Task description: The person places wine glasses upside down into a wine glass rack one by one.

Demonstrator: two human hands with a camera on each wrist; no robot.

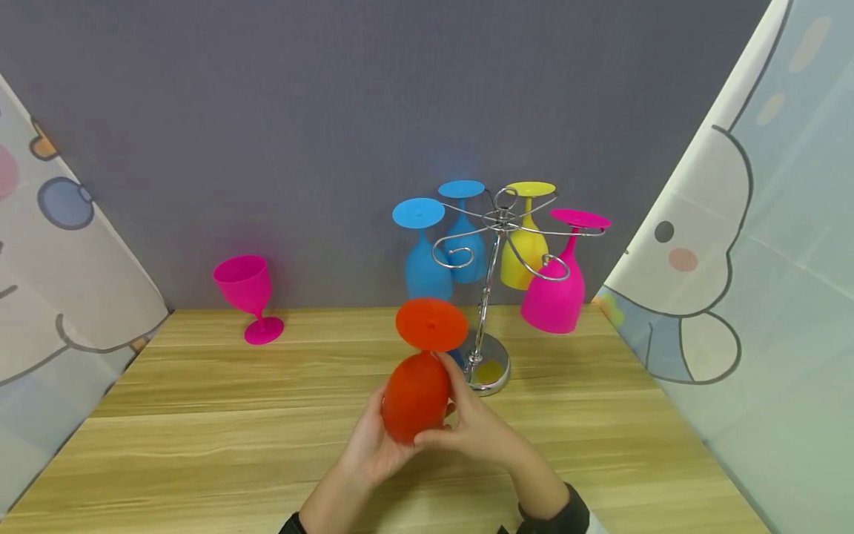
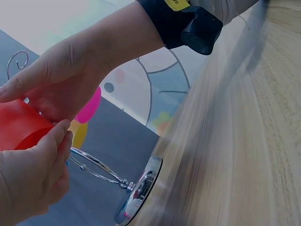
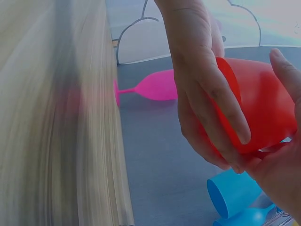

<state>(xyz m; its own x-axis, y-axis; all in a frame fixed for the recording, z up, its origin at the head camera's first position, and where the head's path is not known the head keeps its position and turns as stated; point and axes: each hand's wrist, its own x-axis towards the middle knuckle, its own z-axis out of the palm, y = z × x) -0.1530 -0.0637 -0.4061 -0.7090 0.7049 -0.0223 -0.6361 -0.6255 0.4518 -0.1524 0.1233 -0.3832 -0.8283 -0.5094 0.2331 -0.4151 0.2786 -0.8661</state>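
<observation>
An orange-red plastic goblet (image 1: 416, 397) is held upside down over the table, its round foot on top and leaning a little. My left hand (image 1: 373, 449) grips its bowl from the left and below, with fingers along the rim in the right wrist view. From the right, my right hand (image 1: 477, 426) holds the bowl, thumb low and fingers up near the stem. Just behind stands a chrome stemware rack (image 1: 490, 282) with curled arms. On it hang two blue goblets (image 1: 428, 267), a yellow goblet (image 1: 517, 256) and a pink goblet (image 1: 554, 293), all foot up.
Another pink goblet (image 1: 248, 285) stands upright at the back left of the wooden table (image 1: 200, 430). The rack's round chrome base (image 1: 497, 367) sits right of the hands. A grey wall (image 1: 300, 148) closes off the back, with cartoon-printed panels (image 1: 707, 297) at both sides.
</observation>
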